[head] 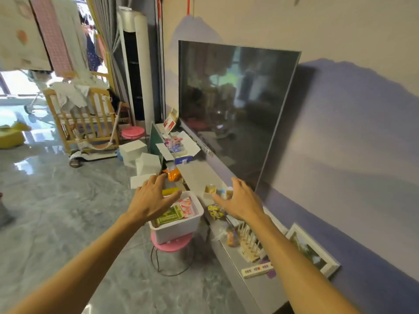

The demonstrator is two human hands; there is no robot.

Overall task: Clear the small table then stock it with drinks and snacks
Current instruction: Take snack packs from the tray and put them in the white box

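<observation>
A white plastic bin [181, 227] full of snack packets, one green and one pink, rests on a pink round stool [171, 245] beside the grey TV cabinet [197, 175]. My left hand [152, 198] hovers over the bin's left rim, fingers spread, holding nothing. My right hand [240, 200] is stretched out over the cabinet top to the right of the bin, fingers apart and empty. Just beyond its fingers lie a small bottle [225, 193] and a little open box [209, 191]. An orange bag [174, 174] and a yellow packet [171, 191] lie behind the bin.
A large dark TV [235, 114] stands on the cabinet. An open white box of items [179, 146], a yellow-black snack bag [215, 210], a wooden rack [249, 243], a power strip [257, 269] and a picture frame [313, 250] sit along it. White boxes [147, 163], a second pink stool [133, 133] and a wooden cot [84, 116] stand on the floor at left.
</observation>
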